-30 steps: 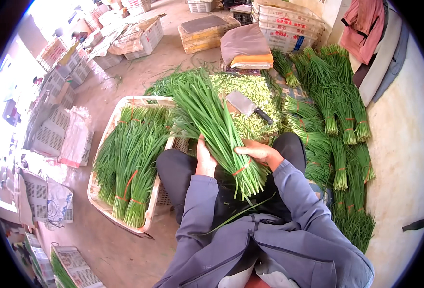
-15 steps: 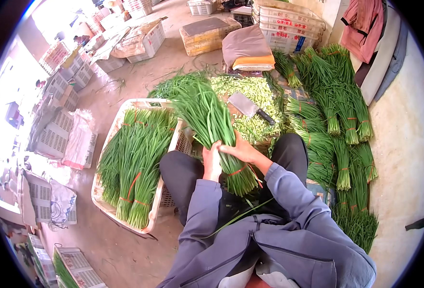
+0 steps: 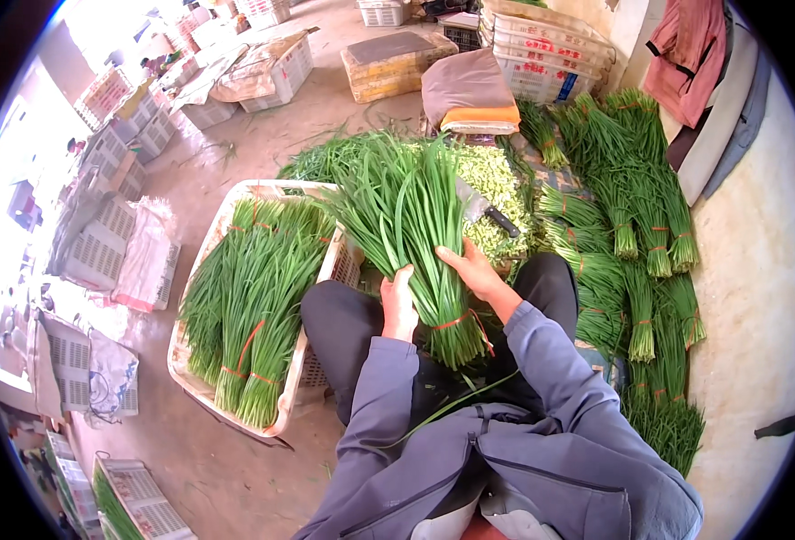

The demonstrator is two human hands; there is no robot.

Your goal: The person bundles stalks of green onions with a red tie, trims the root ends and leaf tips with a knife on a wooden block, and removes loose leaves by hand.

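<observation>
A large bunch of green garlic chives [image 3: 415, 216] stands between my knees, leaves fanned out up and away from me. My left hand [image 3: 399, 304] grips its left side, thumb in front. On the other side my right hand [image 3: 477, 273] holds it with the thumb pointing up along the stalks; its other fingers are hidden behind. Below both hands a red tie [image 3: 452, 320] circles the bunch near the cut ends. Behind the leaves lies a cleaver [image 3: 503, 221], its blade partly covered, on a heap of pale chopped stalk ends [image 3: 492, 171].
Left of my knee stands a white crate [image 3: 178, 360] with several tied chive bundles [image 3: 253, 279]. More bundles [image 3: 609, 171] lie to the right along the wall. A folded cloth on an orange pad [image 3: 480, 117] and a yellow box [image 3: 388, 81] are beyond. Stacked crates [image 3: 546, 54] stand farther back.
The bunch has turned more upright and its leaves have spread to the right, covering part of the cleaver blade. My hands have moved apart to opposite sides of it.
</observation>
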